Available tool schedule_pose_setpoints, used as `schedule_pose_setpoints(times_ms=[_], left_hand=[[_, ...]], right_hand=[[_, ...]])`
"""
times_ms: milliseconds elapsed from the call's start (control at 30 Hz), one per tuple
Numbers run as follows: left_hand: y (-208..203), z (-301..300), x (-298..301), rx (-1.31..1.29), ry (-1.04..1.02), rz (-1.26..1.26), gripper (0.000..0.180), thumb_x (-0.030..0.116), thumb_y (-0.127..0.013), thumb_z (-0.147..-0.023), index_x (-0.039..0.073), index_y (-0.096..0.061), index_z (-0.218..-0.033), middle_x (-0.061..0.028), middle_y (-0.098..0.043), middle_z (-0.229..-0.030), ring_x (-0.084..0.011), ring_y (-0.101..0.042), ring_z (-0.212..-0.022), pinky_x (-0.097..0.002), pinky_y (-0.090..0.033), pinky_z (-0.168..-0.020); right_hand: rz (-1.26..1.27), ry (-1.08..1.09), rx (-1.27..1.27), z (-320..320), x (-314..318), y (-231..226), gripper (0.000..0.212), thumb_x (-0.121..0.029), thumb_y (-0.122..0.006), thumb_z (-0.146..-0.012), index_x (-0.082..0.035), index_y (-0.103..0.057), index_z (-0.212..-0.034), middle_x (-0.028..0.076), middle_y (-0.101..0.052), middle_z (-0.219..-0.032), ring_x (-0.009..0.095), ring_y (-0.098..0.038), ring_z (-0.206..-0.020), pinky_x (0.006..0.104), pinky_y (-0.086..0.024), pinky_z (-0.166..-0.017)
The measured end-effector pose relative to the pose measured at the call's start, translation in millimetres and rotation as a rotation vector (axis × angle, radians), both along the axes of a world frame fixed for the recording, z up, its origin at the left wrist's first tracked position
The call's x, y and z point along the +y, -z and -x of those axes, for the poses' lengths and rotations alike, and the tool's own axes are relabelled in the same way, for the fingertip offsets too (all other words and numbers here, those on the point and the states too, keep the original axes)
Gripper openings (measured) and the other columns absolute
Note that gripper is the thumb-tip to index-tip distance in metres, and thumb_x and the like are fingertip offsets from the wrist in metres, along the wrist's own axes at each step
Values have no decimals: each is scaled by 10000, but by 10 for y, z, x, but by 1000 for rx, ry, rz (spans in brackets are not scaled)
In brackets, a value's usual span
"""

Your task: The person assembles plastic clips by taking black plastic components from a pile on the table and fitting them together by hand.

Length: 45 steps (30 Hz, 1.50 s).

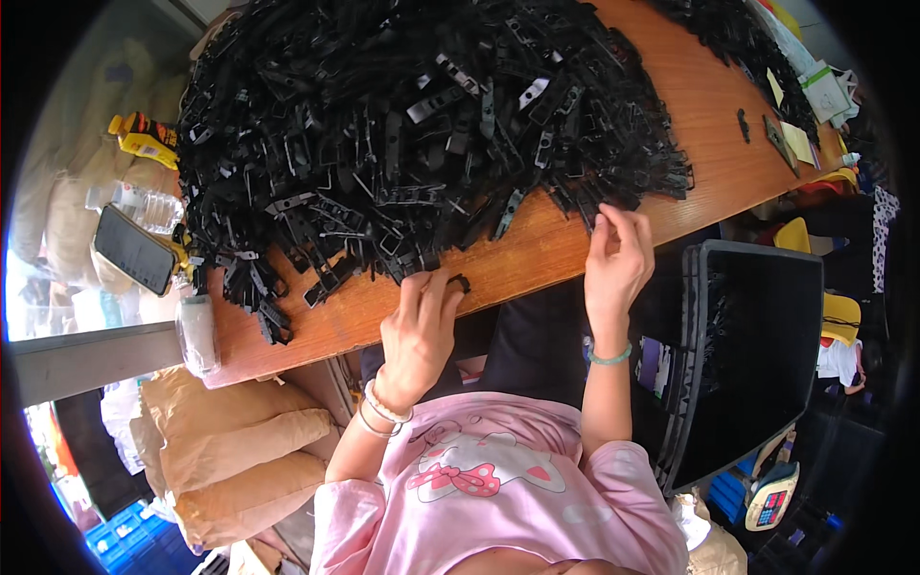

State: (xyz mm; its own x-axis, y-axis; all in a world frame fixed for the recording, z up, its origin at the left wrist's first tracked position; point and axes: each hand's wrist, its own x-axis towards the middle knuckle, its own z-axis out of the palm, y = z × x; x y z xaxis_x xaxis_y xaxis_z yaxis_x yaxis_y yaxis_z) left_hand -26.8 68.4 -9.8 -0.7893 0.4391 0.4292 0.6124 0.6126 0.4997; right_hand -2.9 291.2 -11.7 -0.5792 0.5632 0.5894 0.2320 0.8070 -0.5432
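Observation:
A large heap of black plastic clip-like pieces [383, 144], long and narrow, covers much of the wooden table [517, 259]. At the heap's near edge my left hand [419, 326] is closed, its fingers bent round a small black plastic piece [461, 285] that shows beside the fingertips. Farther right, my right hand [621, 264] has thumb and fingers pinched together at the heap's near right edge. Whatever lies between those fingertips is too small to make out. Several loose pieces [331, 281] lie apart at the near left of the heap.
A black bin [747, 355] stands to the right, below table height. A phone [135, 249], a plastic bottle [144, 203] and a yellow packet [149, 140] are at the left. Brown sacks [240, 450] lie lower left. Another black heap [728, 43] sits at the far right.

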Motion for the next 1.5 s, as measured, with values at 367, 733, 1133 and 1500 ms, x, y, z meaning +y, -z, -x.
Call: schedule_pose_setpoints(times_ms=[367,733,1133,1500], left_hand=[[-38,-188,61,-289,102,-214,366,60,-743,-720,32,-548,-1028,-77,-563,-852,-133,-518,-468,-266,-418,-416],[64,-173,672,-376,352,-307,360,-1,-721,-717,18,-563,-1040,-87,-582,-846,-173,-555,-564,-269,-465,-495],[139,-16,902,-269,419,-342,349,16,-731,-700,24,-590,-1019,-128,-621,-881,-281,-624,-752,-340,-512,-634],[127,-25,824,-432,332,-315,407,12,-725,-735,32,-539,-1097,-85,-640,-871,-126,-579,-647,-235,-460,-509]], right_hand=[[-249,-105,-132,170,707,-138,314,-35,-668,-746,-49,-621,-1056,82,-568,-1066,268,-518,-971,383,-412,-842],[-33,-354,40,254,363,113,229,10,-656,-726,-34,-622,-948,88,-592,-917,277,-528,-865,374,-436,-767],[9,-143,145,117,570,79,220,56,-547,-814,-5,-605,-1018,121,-576,-978,291,-552,-914,361,-449,-793],[61,-163,-14,58,805,32,415,174,-460,-704,-24,-606,-1039,106,-548,-957,238,-584,-778,336,-484,-683]])
